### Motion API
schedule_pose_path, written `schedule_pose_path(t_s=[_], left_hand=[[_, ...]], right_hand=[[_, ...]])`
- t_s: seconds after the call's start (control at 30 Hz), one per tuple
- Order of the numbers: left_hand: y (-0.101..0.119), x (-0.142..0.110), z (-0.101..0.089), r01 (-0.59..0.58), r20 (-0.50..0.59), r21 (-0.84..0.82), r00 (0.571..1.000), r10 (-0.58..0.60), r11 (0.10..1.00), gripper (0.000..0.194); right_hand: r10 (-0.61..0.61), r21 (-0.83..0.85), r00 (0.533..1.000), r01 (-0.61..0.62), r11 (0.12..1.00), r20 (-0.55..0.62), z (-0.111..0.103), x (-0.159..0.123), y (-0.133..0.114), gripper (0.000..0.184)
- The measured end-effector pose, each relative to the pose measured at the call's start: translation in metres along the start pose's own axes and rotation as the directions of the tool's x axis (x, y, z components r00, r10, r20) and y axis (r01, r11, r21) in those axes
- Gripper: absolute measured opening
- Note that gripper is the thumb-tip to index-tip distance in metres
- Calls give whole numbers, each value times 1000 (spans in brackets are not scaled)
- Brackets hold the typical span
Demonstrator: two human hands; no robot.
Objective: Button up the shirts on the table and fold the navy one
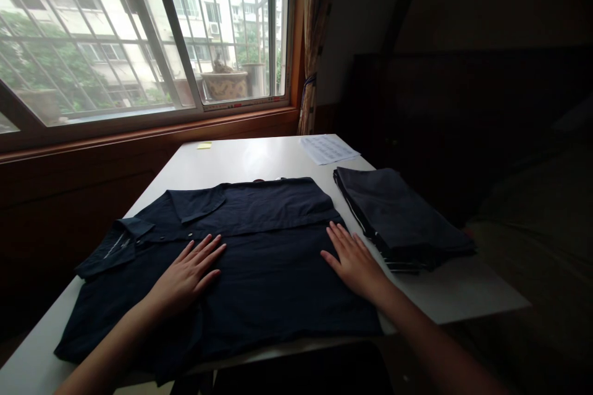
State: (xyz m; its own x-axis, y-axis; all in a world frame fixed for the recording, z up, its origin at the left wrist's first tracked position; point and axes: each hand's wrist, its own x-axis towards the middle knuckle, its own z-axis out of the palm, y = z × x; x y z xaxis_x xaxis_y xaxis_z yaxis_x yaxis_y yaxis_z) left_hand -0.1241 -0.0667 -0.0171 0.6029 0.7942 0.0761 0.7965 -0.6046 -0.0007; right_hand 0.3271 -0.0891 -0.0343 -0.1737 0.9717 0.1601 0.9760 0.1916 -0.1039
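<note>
A dark navy button-up shirt (273, 265) lies spread front side up on a white table (259, 160). Its collar points to the left, and the button placket runs lengthwise across it. My left hand (189, 268) rests flat on the shirt's front, just below the buttons, fingers spread. Near the hem on the right, my right hand (354, 259) also lies flat on the cloth with its fingers apart. Neither hand grips the fabric. To the right of my right hand sits a stack of folded dark cloth (403, 210).
Printed sheets of paper (328, 149) lie at the table's far right corner, and a small yellow note (204, 145) at the far left. Behind the table are a barred window (152, 37) and a gathered curtain (312, 43). The table's near edge runs just under the shirt.
</note>
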Motion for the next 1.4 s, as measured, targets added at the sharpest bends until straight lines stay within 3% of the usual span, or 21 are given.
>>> schedule_pose_path(t_s=[0.13,0.27,0.37,0.5,0.6,0.67,0.8,0.93,1.13,1.3,1.4], left_hand=[[-2,-10,3,8,-21,20,1000,-7,1000,62],[-7,-16,2,-10,-19,20,1000,10,1000,66],[-3,-10,-4,-42,-38,14,998,42,999,65],[17,17,-17,-73,-99,41,992,77,996,63],[29,44,-19,-76,-108,41,991,80,996,63],[26,58,-15,-22,-83,27,996,25,999,64],[-7,64,0,128,-10,-13,992,-129,992,65],[-36,51,8,115,-21,-26,993,-115,993,65],[-40,42,13,118,-60,-34,991,-120,992,62],[-44,41,9,125,-111,-89,985,-134,988,58],[-48,28,-2,178,-173,-153,964,-204,972,57]], right_hand=[[19,-37,1000,-20,999,-20,1,-8,16,71],[65,-63,998,-64,996,24,-7,-9,12,66],[52,-56,998,-51,997,20,-17,0,-9,62],[-126,4,992,126,992,-15,-27,26,-57,66],[-247,64,968,245,968,34,-24,54,-85,73],[-257,110,962,247,963,92,-16,73,-90,76],[-199,126,970,182,975,137,2,93,-68,75],[-139,108,986,129,986,95,11,90,-30,72],[-21,33,999,20,999,28,14,78,8,72],[26,-13,1000,-26,1000,5,14,71,16,69],[52,-8,999,-52,999,-13,10,64,16,65]])
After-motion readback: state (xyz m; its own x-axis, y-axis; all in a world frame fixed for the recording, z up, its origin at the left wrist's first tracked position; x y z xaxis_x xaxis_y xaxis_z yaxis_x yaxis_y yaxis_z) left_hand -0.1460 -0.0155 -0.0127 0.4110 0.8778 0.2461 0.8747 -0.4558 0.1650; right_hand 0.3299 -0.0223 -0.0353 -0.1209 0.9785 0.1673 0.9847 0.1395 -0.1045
